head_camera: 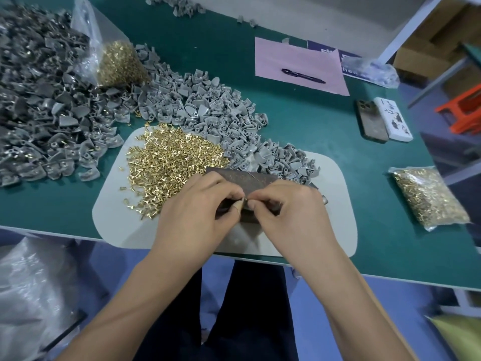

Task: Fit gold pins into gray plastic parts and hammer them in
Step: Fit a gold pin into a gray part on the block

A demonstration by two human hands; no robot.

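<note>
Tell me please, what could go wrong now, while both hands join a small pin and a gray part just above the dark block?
1. The gold pin is pinched only at the fingertips of the left hand and right hand; it might slip and vanish among the loose pin pile.
2. That pile reaches the pad edge, so a sweeping wrist may scatter pins onto the green table.
3. Fingers sit close over the dark block; hammering before they withdraw could hurt them.

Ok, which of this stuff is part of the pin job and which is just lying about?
Job: loose gold pins, gray plastic parts, bagged pins, dark block, left hand, right hand.
Lying about: pen, pink paper, two phones.
</note>
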